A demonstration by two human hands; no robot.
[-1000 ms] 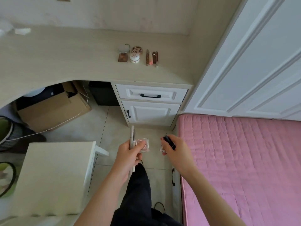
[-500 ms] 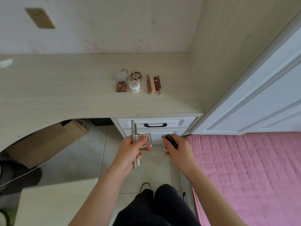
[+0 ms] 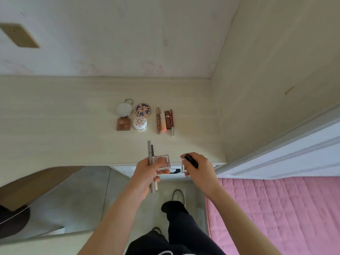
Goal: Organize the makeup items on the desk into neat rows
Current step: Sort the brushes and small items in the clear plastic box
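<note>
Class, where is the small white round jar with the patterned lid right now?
In the head view, the white jar stands on the desk, right of the brown palette and directly in front of the floral round compact.

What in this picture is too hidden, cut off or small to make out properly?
All in the head view:
- Clear case in the right hand: mostly behind the fingers, contents unclear.
- Two pens in the left hand: middles covered by the grip.
- Drawer handle: blocked by both hands.
- Slim tube on the desk: lettering too small to read surely.
</note>
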